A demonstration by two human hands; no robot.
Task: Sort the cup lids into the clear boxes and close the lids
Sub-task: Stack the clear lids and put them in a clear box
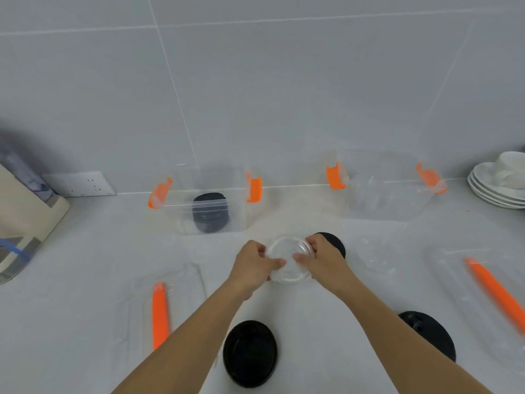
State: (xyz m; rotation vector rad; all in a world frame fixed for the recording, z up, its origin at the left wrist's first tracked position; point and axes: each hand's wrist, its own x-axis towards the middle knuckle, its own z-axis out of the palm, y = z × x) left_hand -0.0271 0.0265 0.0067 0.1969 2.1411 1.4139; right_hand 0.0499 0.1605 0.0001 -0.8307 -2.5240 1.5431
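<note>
Both hands hold a stack of clear cup lids (pixel 289 258) just above the white counter: my left hand (pixel 255 264) grips its left edge, my right hand (pixel 321 260) its right edge. Behind stand two open clear boxes with orange clips. The left box (pixel 181 217) holds stacked black lids (pixel 209 213); the right box (pixel 366 206) holds clear lids, hard to make out. Loose black lids lie on the counter: one near my left forearm (pixel 250 354), one by my right forearm (pixel 429 334), one partly hidden behind my right hand (pixel 336 240). Another clear lid (pixel 377 258) lies to the right.
Two clear box covers with orange handles lie flat, one at front left (pixel 170 311) and one at front right (pixel 483 294). White plates and a cup (pixel 500 183) are stacked at far right. A beige appliance (pixel 25 220) stands at left, a wall socket (pixel 82 184) behind it.
</note>
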